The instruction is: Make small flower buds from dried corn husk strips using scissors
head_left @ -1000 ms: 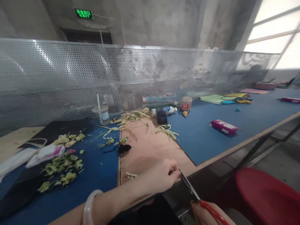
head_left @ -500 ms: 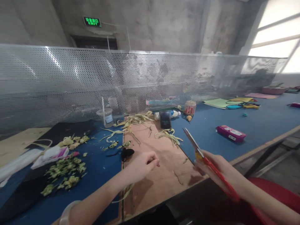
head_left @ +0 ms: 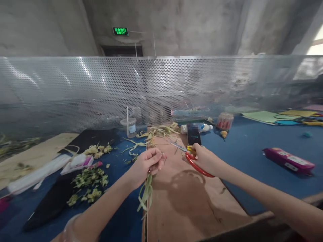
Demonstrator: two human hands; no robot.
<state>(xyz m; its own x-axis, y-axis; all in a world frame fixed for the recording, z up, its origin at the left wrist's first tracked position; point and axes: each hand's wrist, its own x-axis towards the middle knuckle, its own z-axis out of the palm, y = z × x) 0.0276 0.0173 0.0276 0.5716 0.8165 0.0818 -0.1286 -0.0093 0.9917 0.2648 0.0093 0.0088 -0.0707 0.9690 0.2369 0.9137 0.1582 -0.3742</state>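
Observation:
My left hand (head_left: 146, 166) is closed in a pinch over the left edge of the brown board (head_left: 174, 208). From beneath its fingers hang pale green leaf strips (head_left: 146, 193); their upper ends are hidden in the grip. My right hand (head_left: 205, 159) is wrapped round red-handled scissors (head_left: 198, 168), with yellow near the pivot. Their blades point left, a short way from the left fingers, and look slightly parted. Behind both hands, more dry strips (head_left: 164, 130) lie on the far end of the board.
To the left lie a heap of green plant bits (head_left: 91, 178) and a white plastic bag (head_left: 39, 173). Farther back stand a lidded cup with a straw (head_left: 130, 127), a phone (head_left: 193, 136), a bottle (head_left: 207, 127) and a jar (head_left: 225, 121). A purple packet (head_left: 287, 159) rests at right.
My right hand has brought the scissors left, over the board, close to my left hand. Leaf strips now hang from my left hand. The view has turned rightward to leftward, shifting everything right.

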